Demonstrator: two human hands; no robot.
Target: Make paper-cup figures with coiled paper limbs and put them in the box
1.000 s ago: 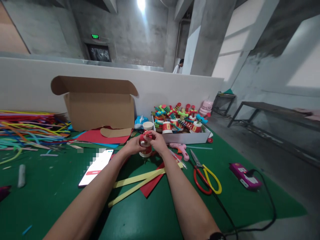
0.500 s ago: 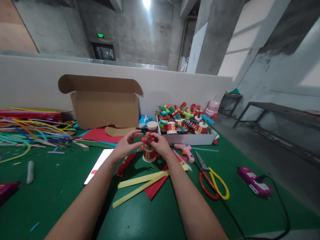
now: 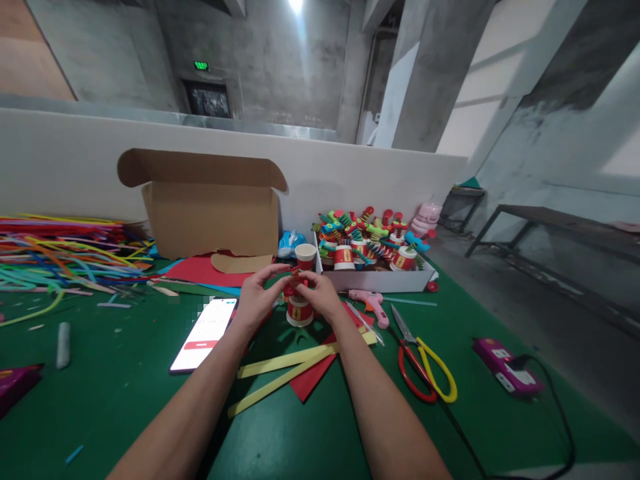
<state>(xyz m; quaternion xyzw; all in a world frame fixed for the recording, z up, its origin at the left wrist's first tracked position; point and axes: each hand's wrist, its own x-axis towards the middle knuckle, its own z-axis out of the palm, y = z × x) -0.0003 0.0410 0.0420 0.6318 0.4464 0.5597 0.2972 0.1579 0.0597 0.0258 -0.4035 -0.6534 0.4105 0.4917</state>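
Toward the surface's [image 3: 280,437] far edge, your left hand [image 3: 259,298] rejoins your right hand [image 3: 321,293], both pinching the red piece [image 3: 290,291], likely steadying it.

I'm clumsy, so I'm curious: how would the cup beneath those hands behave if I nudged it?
The cup looks like paper, so it's probably light and easily dented. It is wider at the bottom, which should help it resist tipping when stood that way. The red piece above might make it slightly top-heavy.

Red piece [image 3: 295,289], red cup [image 3: 300,313] with white rim, yellow strips [image 3: 285,361], pink glue gun [image 3: 369,298], green tabletop [image 3: 295,440]
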